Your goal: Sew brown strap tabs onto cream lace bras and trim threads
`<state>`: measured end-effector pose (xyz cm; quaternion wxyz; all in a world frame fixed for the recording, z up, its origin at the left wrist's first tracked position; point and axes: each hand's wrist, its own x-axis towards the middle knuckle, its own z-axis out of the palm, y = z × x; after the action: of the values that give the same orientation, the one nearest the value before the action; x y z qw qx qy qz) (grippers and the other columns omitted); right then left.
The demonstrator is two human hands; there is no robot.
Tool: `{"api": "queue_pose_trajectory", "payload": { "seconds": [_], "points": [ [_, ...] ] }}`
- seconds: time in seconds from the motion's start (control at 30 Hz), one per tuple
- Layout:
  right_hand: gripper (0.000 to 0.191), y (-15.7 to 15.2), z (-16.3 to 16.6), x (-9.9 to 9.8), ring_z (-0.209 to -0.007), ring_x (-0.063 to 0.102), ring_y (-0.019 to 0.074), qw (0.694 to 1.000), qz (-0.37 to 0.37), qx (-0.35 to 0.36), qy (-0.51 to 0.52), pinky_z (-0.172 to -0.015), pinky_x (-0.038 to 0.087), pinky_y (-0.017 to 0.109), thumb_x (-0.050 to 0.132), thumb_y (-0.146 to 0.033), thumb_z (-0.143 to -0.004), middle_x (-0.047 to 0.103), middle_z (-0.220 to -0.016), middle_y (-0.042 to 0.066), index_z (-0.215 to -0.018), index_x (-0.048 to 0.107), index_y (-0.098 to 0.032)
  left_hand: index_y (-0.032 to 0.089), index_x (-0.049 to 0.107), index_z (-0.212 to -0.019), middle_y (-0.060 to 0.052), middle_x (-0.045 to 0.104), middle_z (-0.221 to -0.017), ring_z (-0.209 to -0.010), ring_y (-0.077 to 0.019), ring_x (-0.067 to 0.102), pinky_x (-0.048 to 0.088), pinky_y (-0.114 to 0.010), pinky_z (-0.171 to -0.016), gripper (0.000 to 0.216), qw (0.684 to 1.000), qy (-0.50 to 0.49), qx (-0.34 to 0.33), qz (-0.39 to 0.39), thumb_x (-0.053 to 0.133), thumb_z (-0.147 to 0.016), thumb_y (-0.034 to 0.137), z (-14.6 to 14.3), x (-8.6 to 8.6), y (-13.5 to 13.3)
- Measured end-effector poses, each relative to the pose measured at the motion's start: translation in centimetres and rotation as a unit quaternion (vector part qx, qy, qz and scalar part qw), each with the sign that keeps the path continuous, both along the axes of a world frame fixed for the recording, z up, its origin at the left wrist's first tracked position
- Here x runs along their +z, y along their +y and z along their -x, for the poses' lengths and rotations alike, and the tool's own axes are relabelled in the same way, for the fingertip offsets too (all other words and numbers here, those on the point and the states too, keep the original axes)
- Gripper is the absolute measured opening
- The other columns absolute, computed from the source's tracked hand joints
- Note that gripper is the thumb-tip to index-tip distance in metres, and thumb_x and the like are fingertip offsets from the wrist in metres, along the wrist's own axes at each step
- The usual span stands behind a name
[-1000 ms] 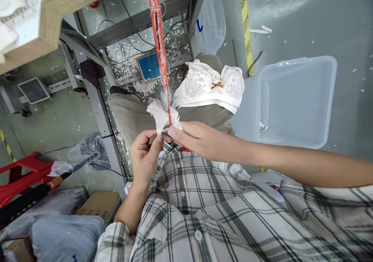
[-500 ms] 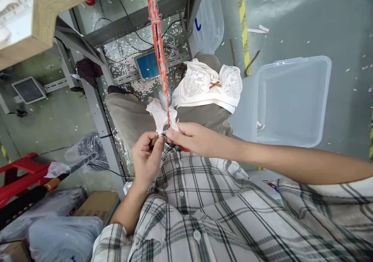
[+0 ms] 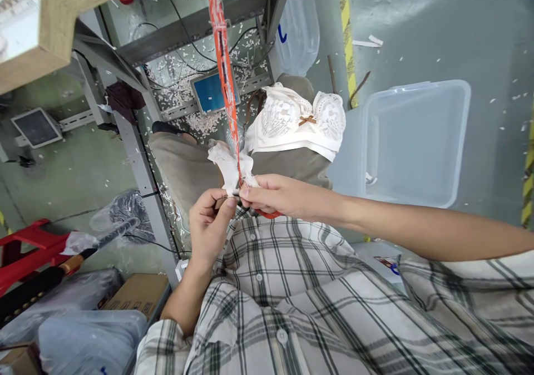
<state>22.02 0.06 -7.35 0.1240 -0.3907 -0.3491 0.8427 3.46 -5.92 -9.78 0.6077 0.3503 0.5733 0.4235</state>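
My left hand (image 3: pixel 208 225) and my right hand (image 3: pixel 277 197) meet at chest height, both pinched on a small piece of white lace fabric (image 3: pixel 229 166). A thin dark thing sits between the fingertips; I cannot make it out. An orange cord (image 3: pixel 223 58) runs from the pinch up out of the top edge. A white lace bra (image 3: pixel 298 122) with a small brown bow lies on my lap, just beyond my right hand.
A clear plastic bin (image 3: pixel 417 141) stands on the floor at the right. A grey metal table frame (image 3: pixel 137 136) with a blue-screened box (image 3: pixel 211 91) stands ahead, white scraps strewn beneath. Red stool, cardboard box and plastic bags sit at lower left.
Almost nothing moved; the view drifted slightly left and the hands stayed pinched together on the lace piece.
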Motion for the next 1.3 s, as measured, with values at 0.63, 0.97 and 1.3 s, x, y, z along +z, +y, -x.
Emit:
{"api": "queue_pose_trajectory", "payload": {
  "seconds": [0.63, 0.97, 1.3],
  "points": [
    [0.034, 0.6, 0.2, 1.0, -0.052, 0.024, 0.0070, 0.999, 0.043, -0.003, 0.009, -0.048, 0.017, 0.024, 0.056, -0.048, -0.095, 0.032, -0.060, -0.008, -0.082, 0.054, -0.017, 0.020, 0.072, -0.097, 0.005, 0.048, -0.062, -0.056, -0.0084, 0.043, 0.040, -0.019, -0.054, 0.014, 0.997, 0.058, -0.021, -0.052, 0.071, -0.091, 0.033, 0.3, 0.7, 0.3],
    [0.033, 0.6, 0.2, 0.9, -0.053, 0.025, 0.0071, 0.999, 0.046, -0.011, 0.012, -0.049, 0.018, 0.025, 0.054, -0.047, -0.096, 0.035, -0.062, -0.007, -0.083, 0.056, -0.016, 0.022, 0.073, -0.097, 0.005, 0.050, -0.063, -0.056, -0.0077, 0.044, 0.040, -0.017, -0.054, 0.014, 0.999, 0.029, 0.003, -0.022, 0.074, -0.089, 0.033, 0.2, 0.5, 0.1],
    [0.037, 1.3, 0.0, 1.7, -0.056, 0.031, 0.0094, 0.998, -0.023, 0.034, -0.054, -0.053, 0.025, 0.026, 0.050, -0.052, -0.096, 0.039, -0.066, -0.005, -0.084, 0.057, -0.017, 0.020, 0.072, -0.096, 0.004, 0.049, -0.063, -0.056, -0.0090, 0.042, 0.038, -0.020, -0.054, 0.016, 0.993, 0.105, -0.024, -0.044, 0.071, -0.090, 0.034, 0.6, 0.8, 0.2]
  ]
}}
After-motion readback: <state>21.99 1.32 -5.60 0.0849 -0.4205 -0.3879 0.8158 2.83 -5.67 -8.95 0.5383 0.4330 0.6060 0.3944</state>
